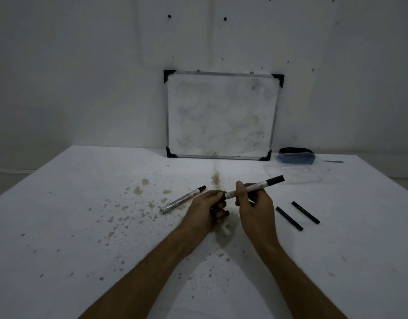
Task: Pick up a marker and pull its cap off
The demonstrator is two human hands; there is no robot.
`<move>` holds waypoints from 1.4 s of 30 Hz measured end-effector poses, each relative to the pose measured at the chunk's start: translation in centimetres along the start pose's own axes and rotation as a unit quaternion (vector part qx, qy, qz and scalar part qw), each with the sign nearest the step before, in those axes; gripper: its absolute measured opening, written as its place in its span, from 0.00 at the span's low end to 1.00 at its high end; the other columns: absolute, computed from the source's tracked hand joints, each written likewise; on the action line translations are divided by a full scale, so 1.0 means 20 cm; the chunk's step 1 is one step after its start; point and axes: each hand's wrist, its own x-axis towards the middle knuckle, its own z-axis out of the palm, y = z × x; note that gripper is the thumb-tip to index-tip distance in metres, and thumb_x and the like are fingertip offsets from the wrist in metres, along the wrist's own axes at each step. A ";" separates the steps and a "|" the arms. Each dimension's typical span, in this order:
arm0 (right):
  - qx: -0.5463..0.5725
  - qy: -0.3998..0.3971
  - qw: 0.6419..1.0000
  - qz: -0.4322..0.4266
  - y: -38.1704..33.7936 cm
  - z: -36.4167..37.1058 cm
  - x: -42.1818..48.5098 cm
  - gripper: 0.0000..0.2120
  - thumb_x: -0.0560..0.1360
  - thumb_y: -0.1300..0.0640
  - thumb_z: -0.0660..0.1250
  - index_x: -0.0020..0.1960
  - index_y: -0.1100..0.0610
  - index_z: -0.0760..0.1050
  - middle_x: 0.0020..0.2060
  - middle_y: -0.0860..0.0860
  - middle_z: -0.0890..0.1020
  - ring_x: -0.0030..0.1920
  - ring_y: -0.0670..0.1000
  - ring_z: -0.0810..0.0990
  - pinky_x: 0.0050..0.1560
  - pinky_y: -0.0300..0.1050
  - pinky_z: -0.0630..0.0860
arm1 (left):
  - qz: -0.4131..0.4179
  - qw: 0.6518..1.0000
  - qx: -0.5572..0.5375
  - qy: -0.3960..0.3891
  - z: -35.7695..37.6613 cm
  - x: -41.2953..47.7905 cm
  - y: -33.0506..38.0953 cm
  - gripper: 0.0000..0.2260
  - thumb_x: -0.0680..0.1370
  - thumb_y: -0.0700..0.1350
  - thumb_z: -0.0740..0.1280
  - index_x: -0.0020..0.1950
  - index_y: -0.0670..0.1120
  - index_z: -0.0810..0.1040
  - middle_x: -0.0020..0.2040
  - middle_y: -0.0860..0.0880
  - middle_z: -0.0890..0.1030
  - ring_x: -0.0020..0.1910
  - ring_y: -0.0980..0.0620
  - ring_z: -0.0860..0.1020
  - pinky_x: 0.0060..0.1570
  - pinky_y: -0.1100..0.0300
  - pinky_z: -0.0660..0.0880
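Gripping the whiteboard marker (253,186) calls for two distinct holds. The right hand (256,209) wraps its curled fingers (240,192) and thumb round the middle of the barrel, which is held clear of the table and slanted, its black cap end raised toward the upper right. The left hand (206,209) pinches the lower left end of the same marker between thumb and fingertips (219,195); a small dark piece shows among its lower curled fingers, though what it is cannot be told.

Judged from this grip, the step in hand is work at the marker's lower end, and it goes best when:
- the right hand stays fixed as the clamp, so the barrel does not roll
- the left hand pulls or twists along the barrel's axis, not across it
- the end is kept over the table, so that a loose part drops close by

The barrel is a smooth, slim cylinder, pale with printed lettering. A second marker (183,199) of the same build lies flat just left of the left hand. Two black refill sticks (297,215), thin, matt and straight, lie side by side to the right, apart from each other. The white table (72,215) is flat and speckled with brownish stains. Farther back a metal-framed whiteboard (221,116) with black corner pieces leans on the wall, its face smeared grey; beside it stand a clear plastic container (295,157) with dark contents and a clear lid (292,174) lying flat
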 end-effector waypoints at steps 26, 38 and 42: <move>-0.406 -0.108 0.901 -0.109 0.02 -0.16 0.01 0.27 0.75 0.53 0.70 0.73 0.52 0.72 0.62 0.53 0.78 0.62 0.54 0.75 0.63 0.49 0.70 | 0.279 0.865 0.411 0.066 -0.10 0.00 -0.08 0.03 0.81 0.49 0.72 0.54 0.55 0.83 0.47 0.58 0.86 0.45 0.62 0.84 0.45 0.65 0.82; -0.350 -0.057 0.916 -0.186 -0.08 -0.33 0.08 0.09 0.81 0.49 0.69 0.58 0.49 0.83 0.50 0.46 0.85 0.52 0.50 0.79 0.52 0.45 0.65 | 0.246 0.889 0.384 -0.029 0.14 0.09 0.06 0.08 0.86 0.49 0.62 0.56 0.52 0.81 0.42 0.55 0.87 0.39 0.56 0.85 0.40 0.64 0.81; -0.335 -0.024 0.935 -0.118 -0.04 -0.49 0.14 0.09 0.81 0.50 0.69 0.59 0.49 0.82 0.50 0.45 0.84 0.53 0.50 0.79 0.55 0.48 0.70 | 0.260 0.862 0.432 -0.053 0.30 0.25 0.13 0.14 0.88 0.52 0.55 0.63 0.49 0.78 0.49 0.53 0.85 0.44 0.56 0.84 0.45 0.64 0.79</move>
